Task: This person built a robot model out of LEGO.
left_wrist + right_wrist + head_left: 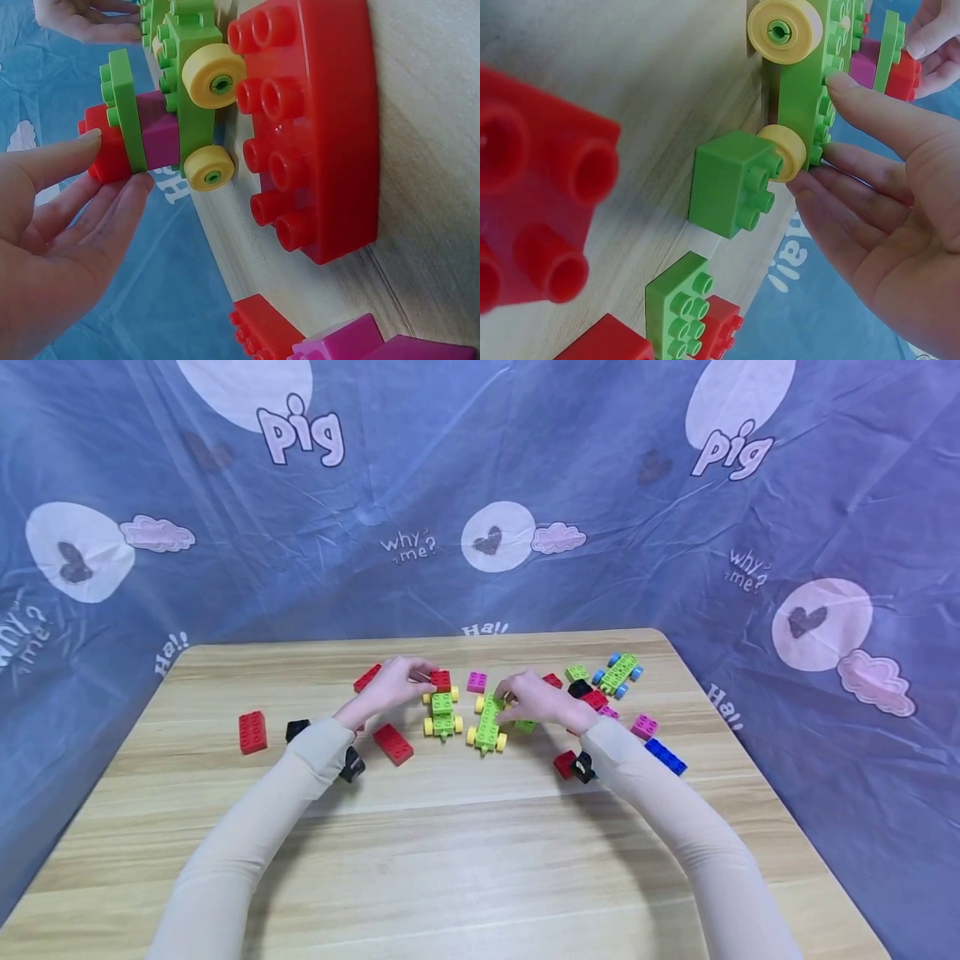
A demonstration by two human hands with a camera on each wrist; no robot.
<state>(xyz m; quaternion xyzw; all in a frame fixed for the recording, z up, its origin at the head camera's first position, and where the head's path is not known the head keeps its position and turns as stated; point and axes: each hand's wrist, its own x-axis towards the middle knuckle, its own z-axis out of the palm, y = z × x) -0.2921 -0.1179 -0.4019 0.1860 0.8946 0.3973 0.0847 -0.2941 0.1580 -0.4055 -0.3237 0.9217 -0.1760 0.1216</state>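
Note:
My left hand (392,687) pinches a red brick (112,142) between thumb and fingertips. That brick sits on a green plate (126,105), over a purple brick (159,129) on a green wheeled base (196,97) with yellow wheels. To its right, a second green wheeled base (489,720) with yellow wheels stands on the table. My right hand (536,697) holds this one, thumb on its studs and fingers at its far end. A green brick (731,184) lies close beside it, partly hidden by the hand in the head view.
Red bricks (252,732) lie on the left of the wooden table (420,860). A pink brick (477,682) lies behind the two bases. At right are a green base with blue wheels (619,674), a blue brick (665,757) and several mixed bricks. A blue printed cloth (420,460) hangs behind.

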